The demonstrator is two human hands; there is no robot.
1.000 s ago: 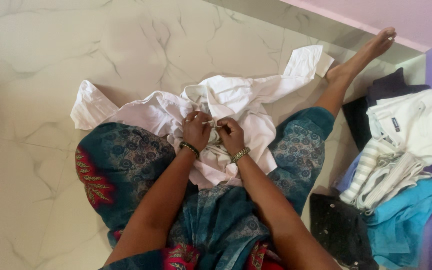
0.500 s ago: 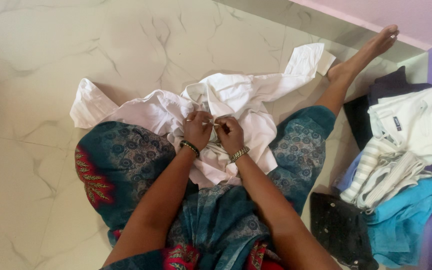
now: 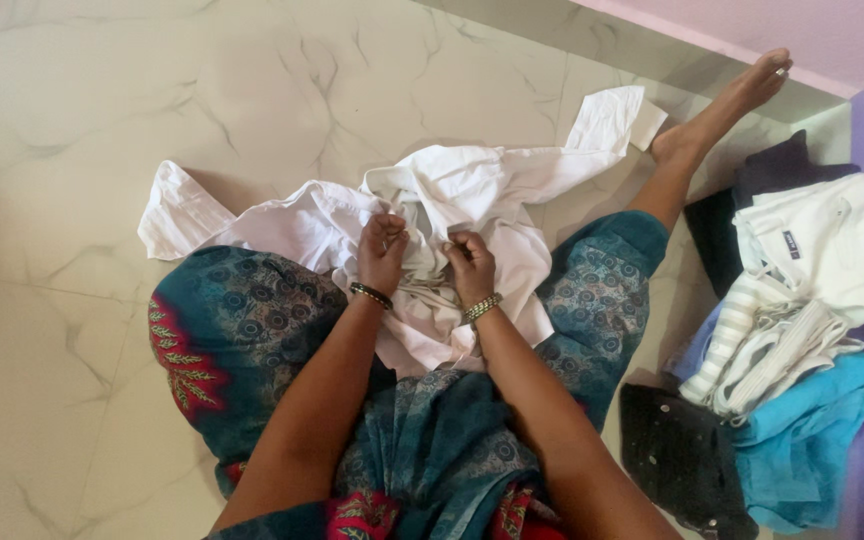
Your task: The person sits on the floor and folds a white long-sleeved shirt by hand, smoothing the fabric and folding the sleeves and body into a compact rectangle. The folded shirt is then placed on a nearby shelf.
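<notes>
A crumpled white shirt (image 3: 472, 185) lies over my lap and the marble floor, its sleeves stretched out to the left and the far right. My left hand (image 3: 382, 250) and my right hand (image 3: 469, 262) both grip bunched cloth at the shirt's middle, a little apart from each other. Each wrist wears a bangle. I sit on the floor in a teal patterned garment (image 3: 242, 320), with my right leg and bare foot (image 3: 742, 95) extended toward the wall.
A heap of clothes lies at the right: a white folded garment (image 3: 832, 245), a striped one (image 3: 752, 350), a bright blue one (image 3: 802, 430), a black one (image 3: 677, 455) and a dark one (image 3: 767, 175). Marble floor (image 3: 102, 120) spreads to the left. A pink wall runs along the top right.
My hands were close together at one spot on the shirt; now they have drawn apart, each holding a bunch of cloth. The left hand has lifted slightly.
</notes>
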